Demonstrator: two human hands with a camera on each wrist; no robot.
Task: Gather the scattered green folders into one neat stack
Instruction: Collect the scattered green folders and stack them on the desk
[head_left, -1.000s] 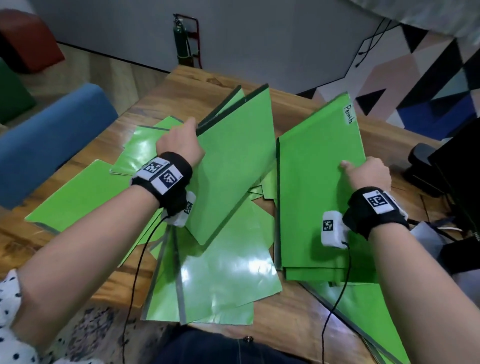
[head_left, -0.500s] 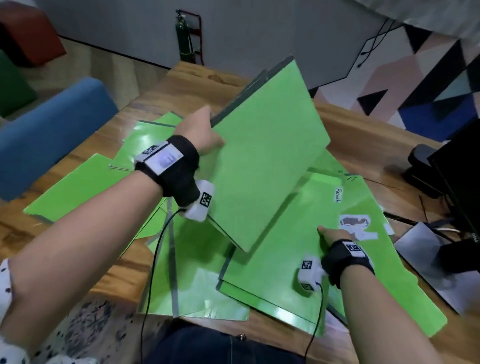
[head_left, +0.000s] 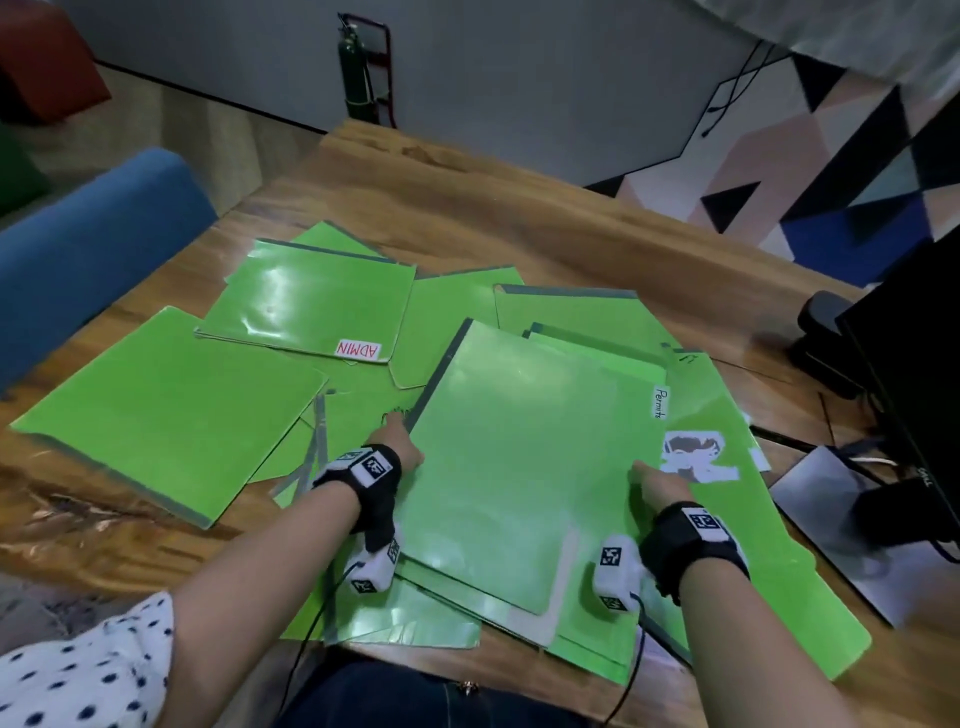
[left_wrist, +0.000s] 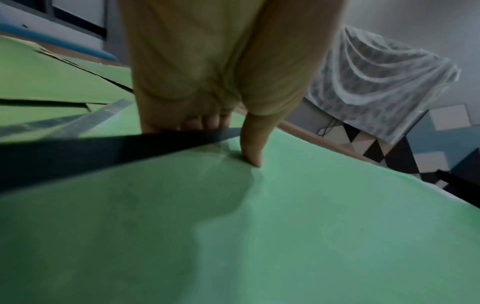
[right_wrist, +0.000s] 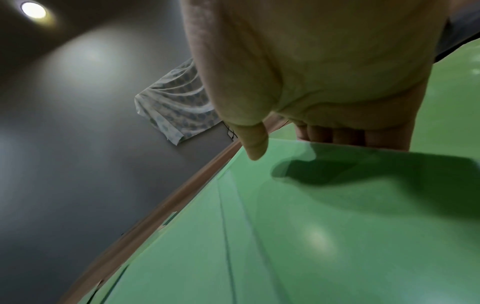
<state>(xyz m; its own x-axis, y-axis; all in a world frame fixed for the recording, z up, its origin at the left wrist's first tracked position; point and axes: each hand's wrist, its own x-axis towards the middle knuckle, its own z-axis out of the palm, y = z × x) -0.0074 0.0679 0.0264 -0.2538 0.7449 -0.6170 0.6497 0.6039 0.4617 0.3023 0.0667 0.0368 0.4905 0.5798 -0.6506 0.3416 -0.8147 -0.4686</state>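
Note:
Several green folders lie scattered over the wooden table (head_left: 519, 218). Near the front, a top folder (head_left: 519, 467) labelled "Permits" lies flat on a rough pile of others. My left hand (head_left: 397, 441) pinches its dark left spine edge, the thumb (left_wrist: 253, 152) pressing on the cover (left_wrist: 285, 226) and the fingers curled below the edge. My right hand (head_left: 657, 480) holds the right edge, thumb (right_wrist: 254, 148) over the cover (right_wrist: 337, 226), fingers behind it. An "ADMIN" folder (head_left: 311, 296) and a large folder (head_left: 166, 400) lie apart to the left.
A black monitor (head_left: 914, 364) on a silver base (head_left: 831, 525) stands at the right, close to the pile. A blue chair back (head_left: 88, 234) sits past the table's left edge. A fire extinguisher (head_left: 353, 78) stands by the far wall.
My left hand has brought the raised folders down flat onto the pile under my right hand. The right hand has shifted to the pile's right edge.

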